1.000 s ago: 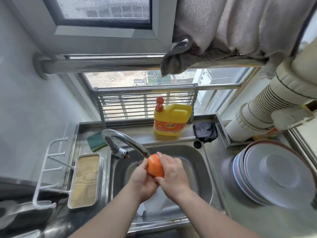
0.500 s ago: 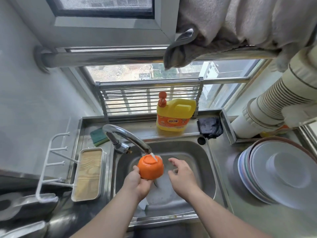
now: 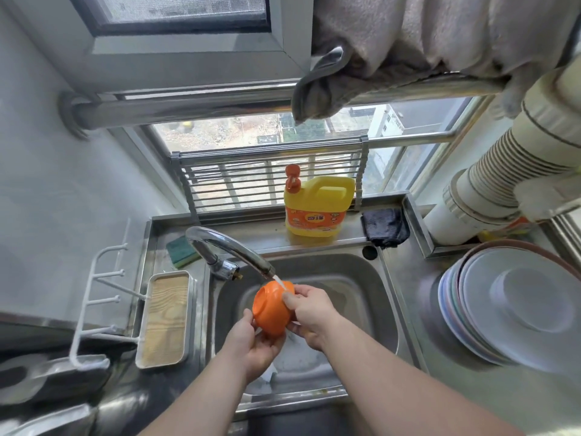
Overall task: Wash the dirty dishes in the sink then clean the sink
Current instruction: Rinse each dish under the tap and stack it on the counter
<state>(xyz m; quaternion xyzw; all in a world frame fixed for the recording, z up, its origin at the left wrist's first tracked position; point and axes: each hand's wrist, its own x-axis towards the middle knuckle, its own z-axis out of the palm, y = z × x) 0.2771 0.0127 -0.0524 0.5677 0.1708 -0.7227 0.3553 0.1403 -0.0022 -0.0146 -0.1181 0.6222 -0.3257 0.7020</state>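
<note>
i see a yellow soap jug (image 3: 317, 206) on the ledge w/ a dark cloth (image 3: 385, 227) beside it, green sponge (image 3: 181, 253) far left, towel (image 3: 408, 42) hung overhead.

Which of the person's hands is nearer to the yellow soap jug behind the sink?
Right. The right hand sits on the jug's side of the orange bowl; the left hand cups it from below, farther from the yellow plastic jug.

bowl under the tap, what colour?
Orange bowl, plain, no pattern; head view, the only one.
</note>
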